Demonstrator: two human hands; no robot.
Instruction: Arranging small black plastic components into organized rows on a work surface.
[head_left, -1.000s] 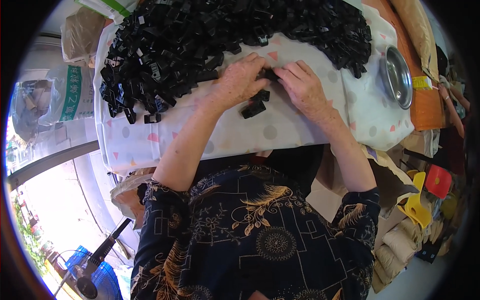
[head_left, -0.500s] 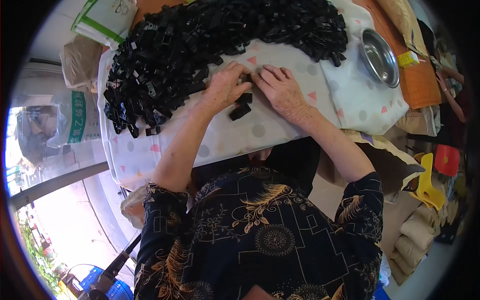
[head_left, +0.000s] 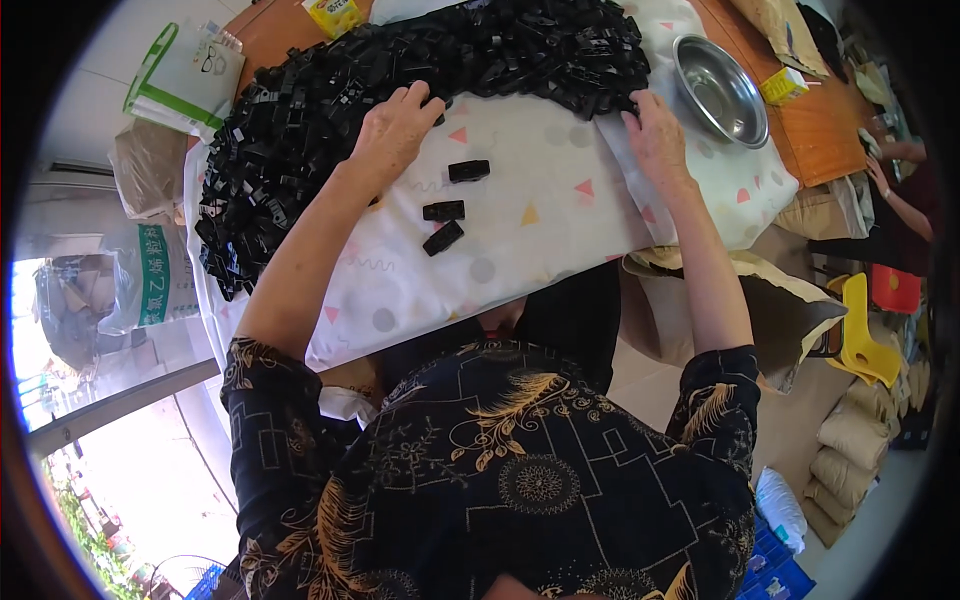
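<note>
A long heap of small black plastic parts [head_left: 300, 130] curves across the far side of a patterned white cloth [head_left: 560, 230]. At its inner edge, my left hand [head_left: 392, 132] has curled fingers, with a black part [head_left: 439, 119] at the fingertips. My right hand [head_left: 657, 137] reaches the heap's right end; thumb and forefinger close around something dark, mostly hidden at the pile's edge. Between my arms, three black blocks lie apart on the cloth: a far one [head_left: 469, 171], a middle one [head_left: 444, 211] and a tilted near one [head_left: 443, 238].
Right of the heap stands a steel bowl [head_left: 720, 90], with a small yellow box [head_left: 783, 86] beyond it. A green-edged white bag [head_left: 190, 75] sits at the far left. An open sack [head_left: 740, 310] hangs beside the table's right front; a yellow chair [head_left: 862, 335] stands farther right.
My hands have parted from the middle of the cloth, left to the heap's inner edge, right to its right end. A block now lies on the cloth beyond the other two.
</note>
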